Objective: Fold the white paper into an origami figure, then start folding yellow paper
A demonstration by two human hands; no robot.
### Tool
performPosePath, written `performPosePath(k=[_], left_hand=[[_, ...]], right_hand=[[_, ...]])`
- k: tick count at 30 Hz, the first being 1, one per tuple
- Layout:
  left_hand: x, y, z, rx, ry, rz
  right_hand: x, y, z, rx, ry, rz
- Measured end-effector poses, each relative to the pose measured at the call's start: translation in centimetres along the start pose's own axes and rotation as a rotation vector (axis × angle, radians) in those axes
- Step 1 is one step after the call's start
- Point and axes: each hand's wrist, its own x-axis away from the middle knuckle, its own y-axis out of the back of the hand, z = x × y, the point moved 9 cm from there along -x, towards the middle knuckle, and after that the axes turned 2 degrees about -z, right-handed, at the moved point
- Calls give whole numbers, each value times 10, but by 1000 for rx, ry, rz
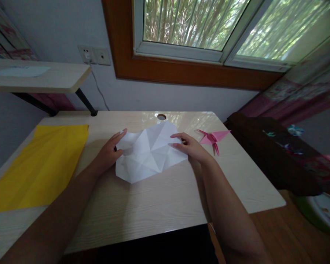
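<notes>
A sheet of white paper [151,150], marked with crossing fold creases, spreads over the middle of the desk with its surface slightly raised and uneven. My left hand [111,150] grips its left edge, thumb on top and fingers stretched along the upper corner. At the right edge, my right hand [191,146] has its thumb and index finger on the upper face, with the other fingers tucked under or behind the sheet. Just right of that hand lies a pink folded paper crane [212,138].
Yellow paper [41,165] with faint creases covers the left part of the desk [154,209]. A raised shelf [66,75] stands at the back left. Near the back edge is a round cable hole [161,117]. Beyond the desk's right side is a dark brown covered surface [269,154].
</notes>
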Motion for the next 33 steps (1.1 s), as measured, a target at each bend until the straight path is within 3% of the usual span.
performPosePath(k=[4, 8, 12, 15, 19, 23, 27, 33], left_hand=[[2, -7, -6, 40, -4, 76], [2, -7, -9, 98, -12, 95], [3, -5, 4, 244, 75, 24], [3, -6, 24, 426, 240, -61], [2, -2, 36, 533, 349, -178], [6, -16, 31, 654, 416, -73], [9, -23, 17, 597, 365, 13], [7, -14, 22, 535, 356, -62]], right_hand=[[2, 0, -11, -269, -128, 18], [2, -1, -15, -366, -149, 29], [-1, 0, -16, -359, -98, 16], [-5, 6, -15, -344, -10, -71], [-6, 3, -10, -399, 49, -154], [-5, -2, 2, -428, 101, -186], [-7, 8, -1, -339, 126, -268], [-12, 28, -17, -219, 166, -357]])
